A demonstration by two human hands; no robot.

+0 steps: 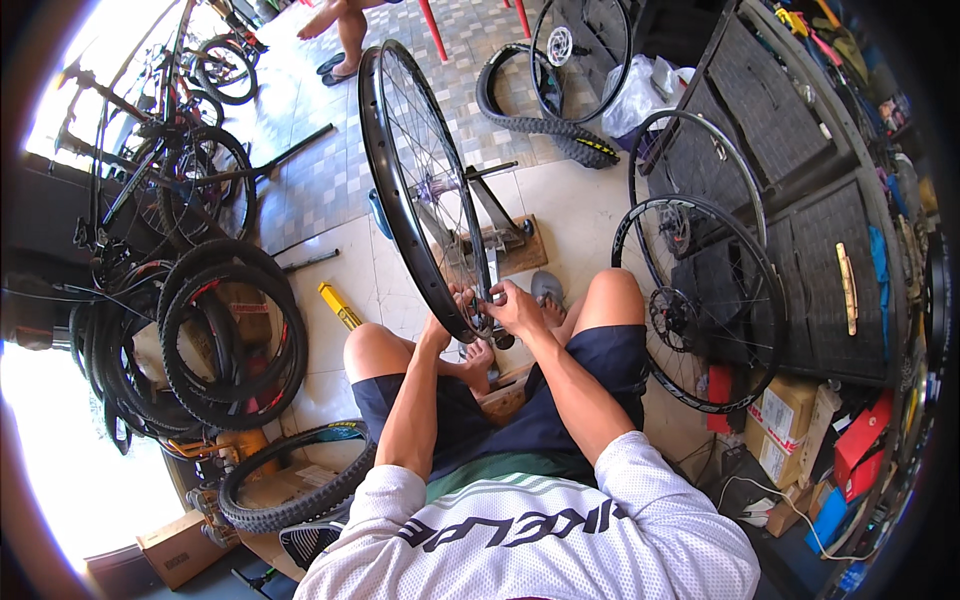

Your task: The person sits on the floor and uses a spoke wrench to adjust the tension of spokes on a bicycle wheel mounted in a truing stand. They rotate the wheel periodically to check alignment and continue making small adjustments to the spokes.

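Observation:
A black bicycle wheel (392,205) stands upright in front of me, its silver spokes running to a hub held in a metal truing stand (490,212) on a wooden base (530,250). At the near, lower part of the rim, my left hand (447,318) is closed, with its fingers around the rim's edge beside the spokes. Just to its right my right hand (515,310) has thumb and fingers pinched together close to the rim and the stand's upright. Whatever lies in that pinch is too small to make out.
Several tyres (235,335) are piled at the left near parked bicycles (205,180). A yellow tool or box (338,305) lies on the floor. Two spoked wheels (700,300) lean on dark drawers (820,270) at the right. Another person's leg (350,40) shows at the far side.

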